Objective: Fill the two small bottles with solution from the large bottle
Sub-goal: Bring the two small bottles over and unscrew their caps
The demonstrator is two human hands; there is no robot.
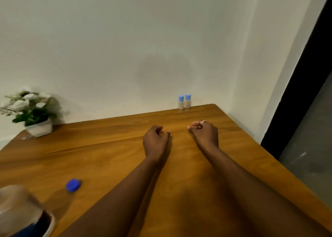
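a: where are the two small bottles [184, 102] right now?

b: standing upright side by side at the far edge of the bench [107, 147], right against the wall, each with its light blue cap on. they look clear, and i can't tell whether anything is inside.

a: and the hands?

b: both stretched out over the middle of the bench, short of the bottles. the left hand [156, 141] is loosely curled with nothing in it; the right hand [204, 131] is curled the same way, also empty, a pale ring on one finger. my guess is they are reaching forward to bring the small bottles closer.

a: the large bottle?

b: the large bottle [21, 213] is at the near left corner, blurred and cut off by the frame. a dark blue cap [72, 185] lies loose on the bench just beside it, probably its own, which would leave it open and ready to pour.

a: anything in the way?

b: only a potted plant [32, 111] at the far left, well apart from the rest.
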